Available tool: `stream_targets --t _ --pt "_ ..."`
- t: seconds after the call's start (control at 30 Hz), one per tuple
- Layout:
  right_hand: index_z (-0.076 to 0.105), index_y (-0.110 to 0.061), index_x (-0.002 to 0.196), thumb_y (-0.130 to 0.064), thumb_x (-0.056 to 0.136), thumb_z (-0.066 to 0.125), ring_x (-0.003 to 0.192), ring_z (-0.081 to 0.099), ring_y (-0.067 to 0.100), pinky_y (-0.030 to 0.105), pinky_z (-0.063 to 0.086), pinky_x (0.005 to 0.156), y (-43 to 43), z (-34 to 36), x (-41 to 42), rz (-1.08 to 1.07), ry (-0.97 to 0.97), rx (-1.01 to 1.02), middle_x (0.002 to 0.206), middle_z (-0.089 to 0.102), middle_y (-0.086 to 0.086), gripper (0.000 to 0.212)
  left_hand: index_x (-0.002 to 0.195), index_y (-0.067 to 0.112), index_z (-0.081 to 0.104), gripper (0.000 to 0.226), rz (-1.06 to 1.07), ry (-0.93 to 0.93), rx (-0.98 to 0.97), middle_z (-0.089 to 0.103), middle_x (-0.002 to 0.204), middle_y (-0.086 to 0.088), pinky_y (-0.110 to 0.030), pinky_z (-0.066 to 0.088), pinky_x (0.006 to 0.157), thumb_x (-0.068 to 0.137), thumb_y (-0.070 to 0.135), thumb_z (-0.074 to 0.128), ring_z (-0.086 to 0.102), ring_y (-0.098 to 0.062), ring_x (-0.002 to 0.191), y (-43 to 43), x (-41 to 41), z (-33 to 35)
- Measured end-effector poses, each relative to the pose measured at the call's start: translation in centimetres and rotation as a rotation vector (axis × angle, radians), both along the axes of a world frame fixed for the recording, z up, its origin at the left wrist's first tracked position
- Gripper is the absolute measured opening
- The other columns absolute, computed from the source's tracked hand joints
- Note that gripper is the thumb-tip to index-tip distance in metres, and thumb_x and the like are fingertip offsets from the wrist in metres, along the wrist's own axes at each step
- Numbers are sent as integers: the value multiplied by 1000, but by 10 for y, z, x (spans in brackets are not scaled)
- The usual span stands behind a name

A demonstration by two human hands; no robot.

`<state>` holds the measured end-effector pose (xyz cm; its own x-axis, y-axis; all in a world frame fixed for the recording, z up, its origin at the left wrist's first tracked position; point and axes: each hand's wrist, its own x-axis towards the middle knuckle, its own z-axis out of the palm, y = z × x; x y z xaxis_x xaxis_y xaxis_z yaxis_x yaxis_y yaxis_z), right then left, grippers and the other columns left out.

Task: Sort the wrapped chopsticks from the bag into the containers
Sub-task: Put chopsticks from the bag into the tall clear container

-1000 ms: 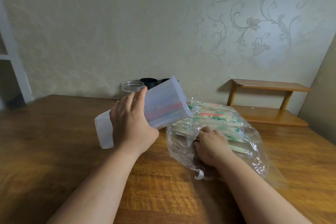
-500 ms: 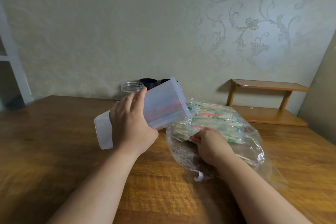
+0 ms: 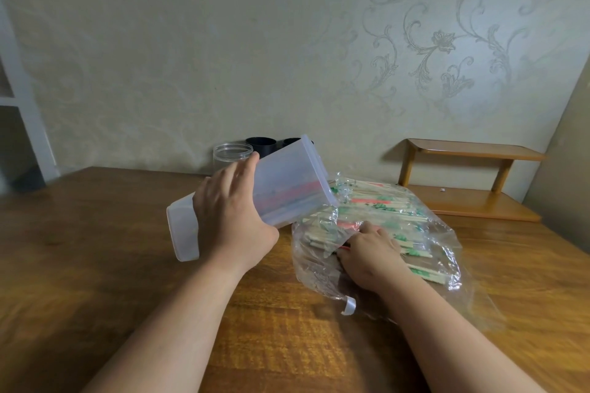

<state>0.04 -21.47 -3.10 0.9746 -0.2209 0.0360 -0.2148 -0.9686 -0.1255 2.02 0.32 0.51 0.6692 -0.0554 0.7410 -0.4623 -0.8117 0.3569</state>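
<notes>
Kept the translucent rectangular plastic container [image 3: 287,182] tilted above the brown wooden surface [image 3: 95,249] with the left grip [image 3: 233,217] wrapped round its middle, mouth turned toward the crinkled clear plastic bag [image 3: 447,242], with red wrappers already showing inside. Drew the right grip [image 3: 373,252] back from deeper in the bag toward its opening, pinching what looked like one red-wrapped chopstick pair [image 3: 344,246]. Left the heap of wrapped wooden chopsticks [image 3: 380,209] in the bag — likely another transfer coming, sorting far from done.

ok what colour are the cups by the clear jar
The cups are black, best seen in the head view.
</notes>
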Motion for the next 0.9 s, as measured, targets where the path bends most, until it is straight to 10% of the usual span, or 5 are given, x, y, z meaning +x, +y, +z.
stream_targets --t 0.73,0.9 --pt "62 -22 116 -21 94 48 112 52 28 43 41 99 3 4 -9 126 4 -52 118 59 5 26 147 23 34 105 5 -2 5 43 138 -1 -47 28 110 54 18 84 33 -21 126 -1 0 1" --pt "51 -21 104 -15 94 45 86 56 25 34 43 66 6 19 -19 159 -109 -27 97 59 2 12 147 23 33 106 14 6 3 43 139 -1 -48 28 110 55 19 85 34 -22 127 0 0 1"
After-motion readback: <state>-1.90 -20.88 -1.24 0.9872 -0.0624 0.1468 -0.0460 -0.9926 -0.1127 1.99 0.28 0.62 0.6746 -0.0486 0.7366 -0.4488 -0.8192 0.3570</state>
